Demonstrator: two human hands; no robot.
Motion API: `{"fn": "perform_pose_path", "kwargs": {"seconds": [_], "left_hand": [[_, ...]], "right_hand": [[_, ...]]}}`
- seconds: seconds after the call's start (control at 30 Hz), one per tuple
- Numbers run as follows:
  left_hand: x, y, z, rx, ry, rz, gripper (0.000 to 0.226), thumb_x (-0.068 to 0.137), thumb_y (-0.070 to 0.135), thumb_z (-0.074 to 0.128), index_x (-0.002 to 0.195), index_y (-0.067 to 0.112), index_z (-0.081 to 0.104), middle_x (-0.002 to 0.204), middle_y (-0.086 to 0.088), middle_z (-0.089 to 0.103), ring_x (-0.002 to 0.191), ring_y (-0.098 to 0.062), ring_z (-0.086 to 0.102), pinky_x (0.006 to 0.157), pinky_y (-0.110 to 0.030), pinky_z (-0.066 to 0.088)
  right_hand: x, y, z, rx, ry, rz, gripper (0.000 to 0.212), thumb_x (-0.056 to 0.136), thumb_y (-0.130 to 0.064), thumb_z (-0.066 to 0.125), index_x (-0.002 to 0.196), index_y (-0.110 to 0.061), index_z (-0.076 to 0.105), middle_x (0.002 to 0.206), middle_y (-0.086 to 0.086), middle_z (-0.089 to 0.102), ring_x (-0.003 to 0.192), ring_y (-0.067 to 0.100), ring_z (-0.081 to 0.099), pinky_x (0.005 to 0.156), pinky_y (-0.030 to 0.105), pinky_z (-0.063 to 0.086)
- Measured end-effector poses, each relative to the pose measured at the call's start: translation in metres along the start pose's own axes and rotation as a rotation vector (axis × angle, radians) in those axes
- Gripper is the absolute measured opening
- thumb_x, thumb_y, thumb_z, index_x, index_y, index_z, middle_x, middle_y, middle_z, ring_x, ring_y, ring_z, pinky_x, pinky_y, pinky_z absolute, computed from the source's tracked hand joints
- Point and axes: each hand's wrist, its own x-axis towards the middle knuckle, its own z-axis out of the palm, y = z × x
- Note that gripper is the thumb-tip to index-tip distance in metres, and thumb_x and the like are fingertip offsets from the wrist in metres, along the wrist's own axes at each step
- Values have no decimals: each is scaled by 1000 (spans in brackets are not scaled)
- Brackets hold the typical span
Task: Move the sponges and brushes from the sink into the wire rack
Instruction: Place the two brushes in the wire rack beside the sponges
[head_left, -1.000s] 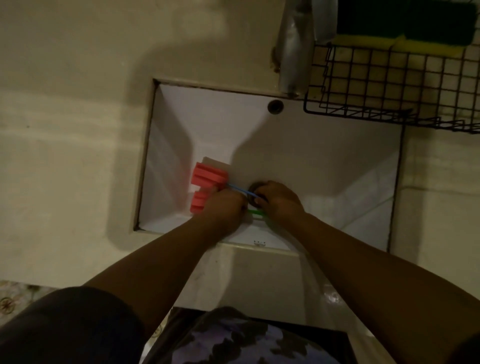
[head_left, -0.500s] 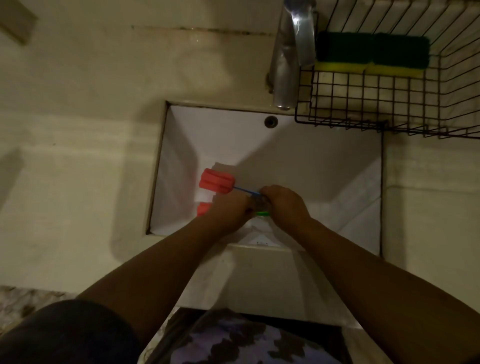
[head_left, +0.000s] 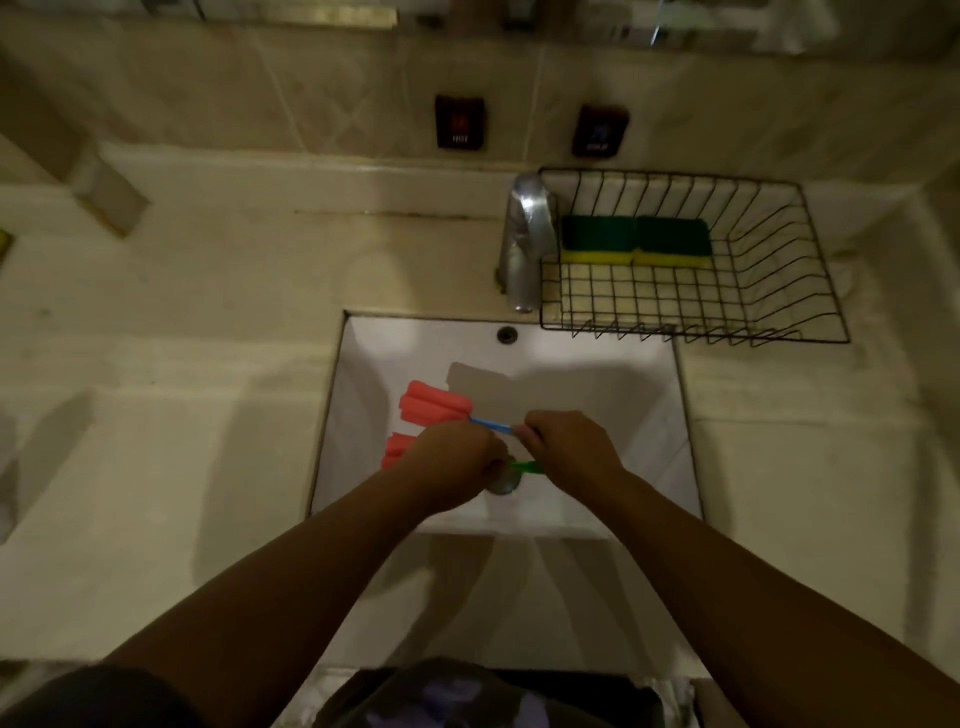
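Both hands are low in the sink (head_left: 644, 395), near its front edge over the drain. The right hand (head_left: 571, 449) pinches the blue handle of the upper pink brush (head_left: 434, 401); the left hand (head_left: 449, 462) is closed, seemingly around the second pink brush (head_left: 397, 449) with the green handle (head_left: 527, 466), though its grip is hidden. Thin, possibly wet handles could slip or snag the faucet (head_left: 527, 234) on the way to the wire rack (head_left: 779, 291), where two sponges (head_left: 636, 241) already lie along its back edge

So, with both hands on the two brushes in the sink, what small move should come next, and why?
Probably lift them clear of the sink. The right hand pinches the blue-handled brush; the left hand covers the green-handled brush.
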Motion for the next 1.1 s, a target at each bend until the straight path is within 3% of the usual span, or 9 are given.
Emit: {"fn": "perform_pose_path", "kwargs": {"seconds": [0.07, 0.17, 0.33, 0.47, 0.6, 0.8, 0.9, 1.0, 1.1], "left_hand": [[-3, 9, -14, 75, 53, 54, 13, 94, 27, 59, 88, 20, 67, 82, 4, 64, 75, -10, 60, 80, -28, 53], [-6, 20, -35, 106, 104, 105, 15, 96, 30, 56, 94, 20, 67, 90, 3, 67, 79, -8, 61, 80, -26, 52], [-2, 33, -84, 159, 226, 155, 23, 97, 35, 55, 85, 19, 68, 79, 2, 67, 63, -8, 53, 64, -25, 44], [2, 45, -119, 143, 327, 189, 22, 97, 33, 54, 82, 20, 64, 78, 5, 62, 64, -5, 51, 65, -21, 40], [3, 59, -149, 111, 422, 226, 22, 97, 27, 53, 88, 13, 67, 85, 2, 69, 69, -10, 60, 68, -27, 51], [7, 68, -172, 166, 467, 270, 23, 97, 30, 51, 87, 16, 66, 82, 2, 65, 66, -8, 58, 65, -25, 51], [10, 75, -177, 168, 471, 271, 20, 98, 32, 51, 89, 19, 64, 82, 7, 62, 65, -5, 57, 64, -19, 47], [14, 84, -187, 174, 466, 264, 20, 98, 34, 50, 88, 22, 62, 83, 4, 64, 66, -9, 61, 68, -25, 54], [20, 91, -194, 208, 494, 270, 22, 98, 32, 52, 86, 18, 65, 81, 3, 62, 67, -9, 56, 65, -23, 47]], "right_hand": [[-4, -7, -18, 3, 49, -18, 30, 100, -37, 43, 75, -23, 52, 64, -4, 51, 54, 11, 45, 48, 23, 28], [-8, -15, -44, -3, 121, -41, 32, 100, -39, 42, 79, -22, 58, 69, -3, 56, 60, 12, 52, 54, 25, 37], [-11, -24, -87, 2, 252, -94, 35, 99, -39, 43, 73, -22, 57, 66, -1, 57, 60, 16, 54, 53, 32, 38], [3, -40, -124, -30, 319, -137, 35, 99, -42, 42, 71, -28, 56, 62, -6, 55, 54, 8, 49, 52, 25, 36], [9, -50, -161, -85, 422, -207, 33, 98, -43, 44, 74, -26, 59, 62, -7, 55, 55, 8, 52, 54, 25, 44], [11, -51, -195, -164, 384, -91, 39, 98, -44, 43, 61, -33, 42, 59, -9, 49, 53, 4, 47, 51, 23, 31], [9, -49, -206, -194, 367, -86, 36, 99, -45, 41, 66, -32, 47, 62, -9, 51, 54, 5, 47, 51, 21, 31], [8, -45, -220, -167, 396, -121, 33, 98, -43, 42, 71, -29, 53, 61, -9, 51, 53, 5, 47, 51, 21, 30], [7, -38, -229, -160, 425, -139, 31, 98, -41, 43, 71, -28, 53, 59, -9, 48, 51, 4, 44, 49, 20, 26]]}}
